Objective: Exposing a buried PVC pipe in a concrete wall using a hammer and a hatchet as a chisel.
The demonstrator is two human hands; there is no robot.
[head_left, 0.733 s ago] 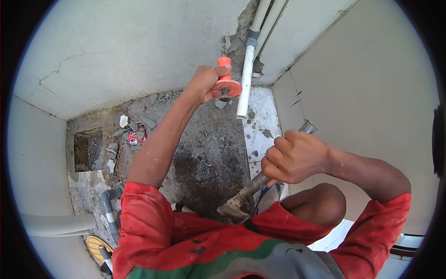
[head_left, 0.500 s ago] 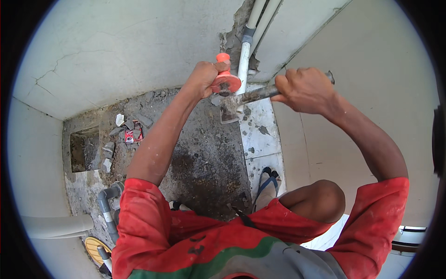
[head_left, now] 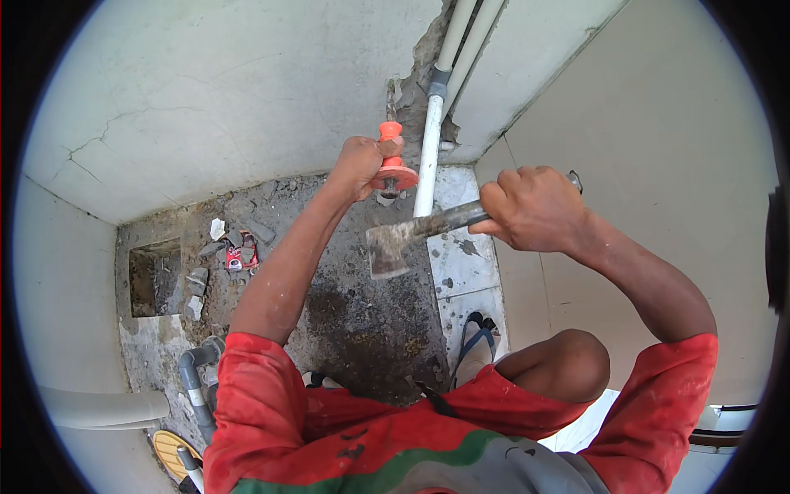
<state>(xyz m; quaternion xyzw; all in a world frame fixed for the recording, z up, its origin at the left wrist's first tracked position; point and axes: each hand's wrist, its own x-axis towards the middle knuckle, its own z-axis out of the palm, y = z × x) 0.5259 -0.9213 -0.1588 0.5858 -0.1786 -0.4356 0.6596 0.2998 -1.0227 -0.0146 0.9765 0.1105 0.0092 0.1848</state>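
**A:** What fills most of the view?
**B:** A pale wall [head_left: 206, 82], cracked in thin lines at the left, with a ragged patch of broken plaster [head_left: 414, 107] near the top centre. Below it spreads a rough, dark grey floor [head_left: 362, 305], with a strip of dirty white tiles [head_left: 465, 267] along its right side.

**A:** And the person?
**B:** Seen from above, in a red shirt [head_left: 255, 387] with green and grey at the chest, one bare knee bent at the right, both forearms reaching forward.

**A:** What stands near the hands?
**B:** A white pipe [head_left: 429, 148] with a grey collar runs down from the broken plaster, just right of the left hand [head_left: 360, 167]. Far left, a square pit [head_left: 155, 276] is sunk in the floor.

**A:** What does each hand hold?
**B:** The right hand [head_left: 535, 210] has its fingers clamped round the handle of a hammer [head_left: 436, 223], held slantwise across the pipe's lower end, its worn, blade-like head at the left. The left hand's fingers are wrapped round the orange grip of a chisel [head_left: 393, 160], whose shaft points up to the broken plaster; I cannot tell whether its tip touches. The hammer's head appears below the chisel's butt, apart from it.

**A:** Anything smaller?
**B:** A crumpled red packet [head_left: 238, 258] among rubble, near the pit.
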